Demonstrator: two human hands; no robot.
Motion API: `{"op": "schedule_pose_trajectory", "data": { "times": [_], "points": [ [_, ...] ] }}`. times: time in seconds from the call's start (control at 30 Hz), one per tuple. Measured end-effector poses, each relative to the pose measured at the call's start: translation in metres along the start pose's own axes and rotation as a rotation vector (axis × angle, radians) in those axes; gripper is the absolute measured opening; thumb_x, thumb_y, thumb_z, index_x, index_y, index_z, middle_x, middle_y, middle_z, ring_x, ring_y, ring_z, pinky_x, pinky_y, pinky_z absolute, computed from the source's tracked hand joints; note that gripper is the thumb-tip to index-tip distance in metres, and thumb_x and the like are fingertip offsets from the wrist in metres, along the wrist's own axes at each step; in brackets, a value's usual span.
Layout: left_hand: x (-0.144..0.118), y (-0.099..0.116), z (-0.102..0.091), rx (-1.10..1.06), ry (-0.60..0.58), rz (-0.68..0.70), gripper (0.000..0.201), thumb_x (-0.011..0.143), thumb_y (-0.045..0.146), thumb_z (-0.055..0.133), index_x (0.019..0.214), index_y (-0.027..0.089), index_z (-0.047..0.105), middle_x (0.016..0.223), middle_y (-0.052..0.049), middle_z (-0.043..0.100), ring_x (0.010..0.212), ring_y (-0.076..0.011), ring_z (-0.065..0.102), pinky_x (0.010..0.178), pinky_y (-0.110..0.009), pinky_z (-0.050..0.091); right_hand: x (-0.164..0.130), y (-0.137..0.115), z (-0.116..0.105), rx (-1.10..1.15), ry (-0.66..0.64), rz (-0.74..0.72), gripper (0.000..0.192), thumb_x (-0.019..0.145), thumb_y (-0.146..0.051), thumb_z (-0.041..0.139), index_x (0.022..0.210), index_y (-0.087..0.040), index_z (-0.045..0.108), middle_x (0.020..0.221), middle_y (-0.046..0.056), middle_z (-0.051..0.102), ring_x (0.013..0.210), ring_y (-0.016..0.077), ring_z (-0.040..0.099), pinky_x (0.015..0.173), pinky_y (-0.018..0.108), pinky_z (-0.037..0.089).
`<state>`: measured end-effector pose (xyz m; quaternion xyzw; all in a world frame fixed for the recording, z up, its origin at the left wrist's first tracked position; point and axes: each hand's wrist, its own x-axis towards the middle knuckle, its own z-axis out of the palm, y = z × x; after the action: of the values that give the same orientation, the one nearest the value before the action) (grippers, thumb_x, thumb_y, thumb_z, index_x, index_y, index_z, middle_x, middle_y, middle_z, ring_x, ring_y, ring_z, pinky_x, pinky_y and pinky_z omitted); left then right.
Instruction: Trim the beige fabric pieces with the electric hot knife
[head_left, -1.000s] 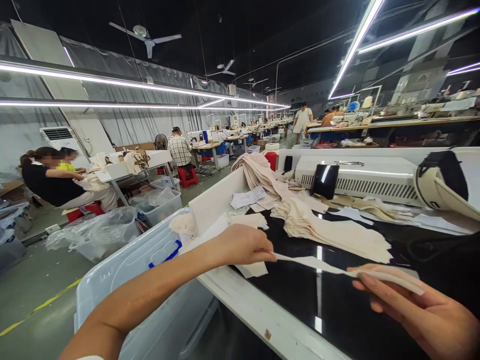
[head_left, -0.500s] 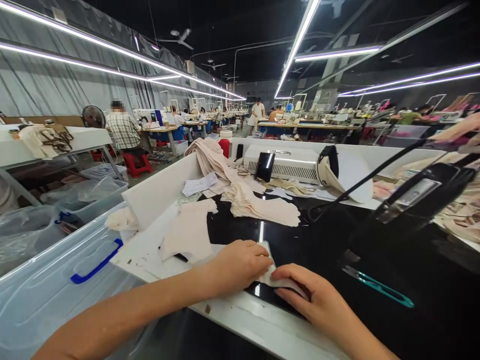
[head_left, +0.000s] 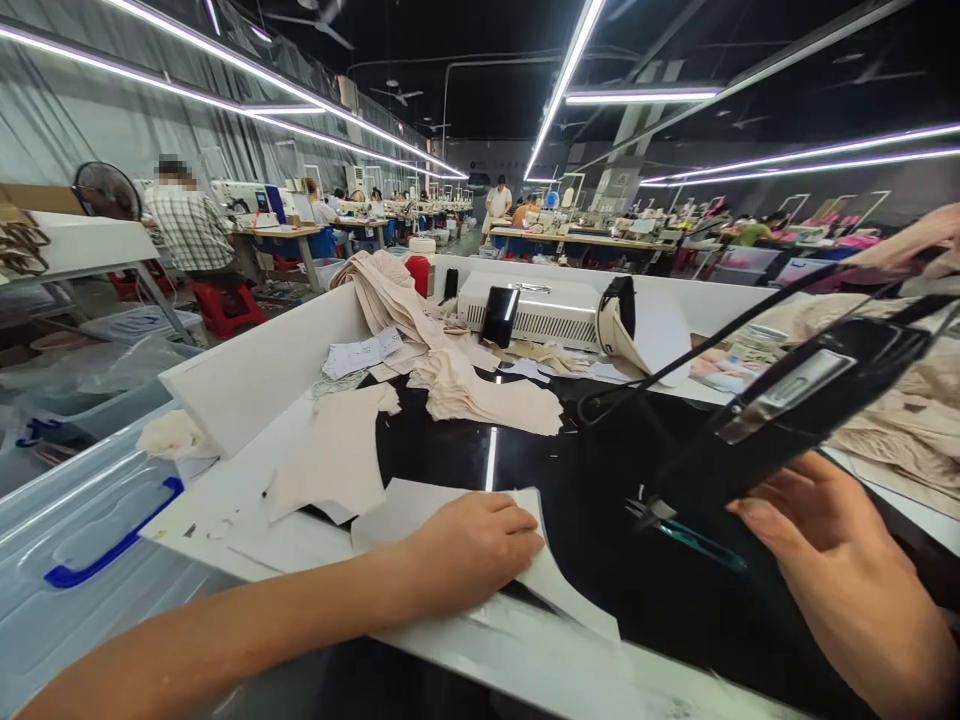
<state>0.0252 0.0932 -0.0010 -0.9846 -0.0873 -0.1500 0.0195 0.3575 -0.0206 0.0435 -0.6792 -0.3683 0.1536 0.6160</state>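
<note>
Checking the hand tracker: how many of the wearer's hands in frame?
2. The left hand lies flat on a white cut fabric piece at the near table edge; the right hand is at right, reaching the black iron handle.

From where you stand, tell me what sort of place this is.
Most likely a garment factory floor: stacked beige fabric pieces lie on the black worktable, and rows of sewing stations with seated workers run under long strip lights.

You're on a garment factory floor: rows of sewing tables [head_left: 570, 240] under long strip lights [head_left: 564, 78], workers on red stools [head_left: 225, 305], cut fabric pieces [head_left: 480, 392] heaped on your table [head_left: 255, 375].
</note>
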Motion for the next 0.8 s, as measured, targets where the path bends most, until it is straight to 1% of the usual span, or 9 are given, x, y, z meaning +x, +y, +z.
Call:
{"op": "schedule_pose_trajectory", "data": {
  "times": [0.03,0.1,0.17,0.27,0.33,0.43,0.57,0.67,0.8],
  "points": [
    [0.004,0.003,0.001,0.001,-0.001,0.023,0.016,0.120,0.015,0.065,0.113,0.016,0.079,0.119,-0.010,0.086,0.110,-0.0232,0.080,0.107,-0.034,0.064,0.004,-0.009,0.004,-0.036,-0.012,-0.055,0.064,0.065,-0.057,0.106,0.119,-0.041,0.075,0.120,0.008,0.080,0.114,0.0407,0.079,0.085,0.048,0.073],
    [0.010,0.007,0.003,0.000,0.010,0.059,0.018,0.120,0.014,0.064,0.109,0.016,0.078,0.115,-0.009,0.085,0.107,-0.0222,0.080,0.105,-0.034,0.064,0.008,-0.027,0.021,-0.024,-0.030,-0.157,0.061,0.072,-0.060,0.103,0.121,-0.039,0.072,0.123,0.007,0.082,0.120,0.0410,0.080,0.095,0.050,0.072],
    [0.013,0.009,0.003,-0.014,0.027,0.065,0.017,0.121,0.015,0.064,0.110,0.016,0.077,0.117,-0.009,0.085,0.108,-0.0219,0.080,0.100,-0.035,0.064,0.007,-0.042,0.044,0.160,-0.042,-0.229,0.059,0.081,-0.060,0.099,0.128,-0.038,0.070,0.134,0.005,0.084,0.114,0.0369,0.083,0.100,0.053,0.071],
    [0.018,0.009,0.001,-0.031,0.050,0.025,0.012,0.122,0.021,0.069,0.117,0.016,0.078,0.126,-0.009,0.085,0.113,-0.0225,0.080,0.091,-0.036,0.063,0.003,-0.053,0.078,0.324,0.052,-0.315,0.055,0.084,-0.058,0.103,0.121,-0.031,0.071,0.107,0.000,0.084,0.079,0.0263,0.079,0.079,0.046,0.070],
    [0.022,0.008,0.001,-0.012,0.054,0.011,0.009,0.121,0.023,0.072,0.120,0.017,0.079,0.129,-0.010,0.085,0.116,-0.0231,0.080,0.090,-0.036,0.062,0.001,-0.055,0.095,0.353,0.096,-0.366,0.054,0.086,-0.055,0.105,0.114,-0.030,0.068,0.096,-0.003,0.080,0.071,0.0218,0.074,0.073,0.041,0.067],
    [0.028,0.008,0.005,0.031,0.061,0.017,0.008,0.121,0.023,0.073,0.119,0.018,0.079,0.125,-0.011,0.084,0.115,-0.0234,0.079,0.088,-0.034,0.060,-0.001,-0.052,0.113,0.395,0.094,-0.404,0.059,0.085,-0.053,0.109,0.115,-0.030,0.063,0.094,-0.006,0.078,0.067,0.0185,0.072,0.071,0.036,0.066],
    [0.028,0.013,0.016,0.075,0.099,0.026,0.016,0.123,0.028,0.072,0.115,0.017,0.079,0.121,-0.011,0.085,0.108,-0.0230,0.079,0.078,-0.035,0.055,-0.003,-0.048,0.131,0.488,0.053,-0.427,0.053,0.093,-0.054,0.103,0.110,-0.030,0.058,0.091,-0.008,0.074,0.065,0.0151,0.069,0.066,0.031,0.064],
    [0.025,0.017,0.021,0.088,0.127,0.026,0.019,0.124,0.030,0.070,0.117,0.016,0.081,0.124,-0.011,0.085,0.108,-0.0227,0.079,0.076,-0.035,0.054,-0.004,-0.046,0.141,0.537,0.001,-0.413,0.051,0.093,-0.056,0.100,0.112,-0.030,0.060,0.087,-0.008,0.072,0.063,0.0155,0.067,0.061,0.031,0.063],
    [0.022,0.019,0.020,0.085,0.167,0.022,0.023,0.126,0.030,0.066,0.120,0.014,0.082,0.124,-0.011,0.086,0.108,-0.0221,0.079,0.075,-0.035,0.055,-0.006,-0.046,0.148,0.575,-0.002,-0.406,0.056,0.090,-0.060,0.102,0.116,-0.029,0.064,0.086,-0.008,0.072,0.061,0.0145,0.067,0.057,0.029,0.061]
  ]
}}
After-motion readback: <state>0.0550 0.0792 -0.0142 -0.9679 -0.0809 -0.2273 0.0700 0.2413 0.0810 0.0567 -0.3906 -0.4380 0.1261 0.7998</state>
